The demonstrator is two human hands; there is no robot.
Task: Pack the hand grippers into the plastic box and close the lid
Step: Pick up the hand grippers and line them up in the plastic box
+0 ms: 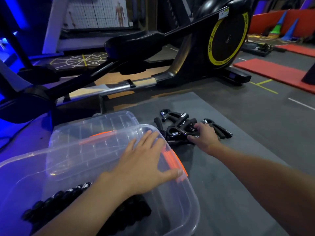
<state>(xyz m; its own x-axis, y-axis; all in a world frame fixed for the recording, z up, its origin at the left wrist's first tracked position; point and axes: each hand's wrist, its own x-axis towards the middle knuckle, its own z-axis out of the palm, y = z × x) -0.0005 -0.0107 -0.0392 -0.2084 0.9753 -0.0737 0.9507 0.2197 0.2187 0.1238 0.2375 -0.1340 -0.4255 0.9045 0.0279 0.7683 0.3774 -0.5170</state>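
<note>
Clear plastic box point(179, 210) is sitting at the near left on the grey mat point(247, 159), open on top with no lid on it. Inside, black grippers in the box point(49, 208) are lying in a row along the bottom, metal springs showing at the far end. The left forearm is covering part of them, so a count is not possible. An orange latch point(172, 159) is sitting on the box's right rim.

Left hand point(144, 164) is lying flat over the box's right rim, fingers straight and spread, thumb touching the rim beside the latch. It is gripping nothing.

The clear lid point(105, 121) is lying just beyond the box, partly seen through the box wall. Whether it is touching the box is unclear. An orange strip is showing through the wall there; I cannot tell if it belongs to the lid or the box.

The hand grippers point(177, 128) still outside are lying in a tangled black pile on the mat, just right of the box's far corner. Right hand point(206, 137) is reaching onto this pile, thumb and fingers curling round one gripper in it. One more is sticking out past the hand on the right, another at the pile's far edge.

An elliptical trainer point(226, 38) is standing behind the mat, and red mats point(276, 72) are lying well apart at the right.
</note>
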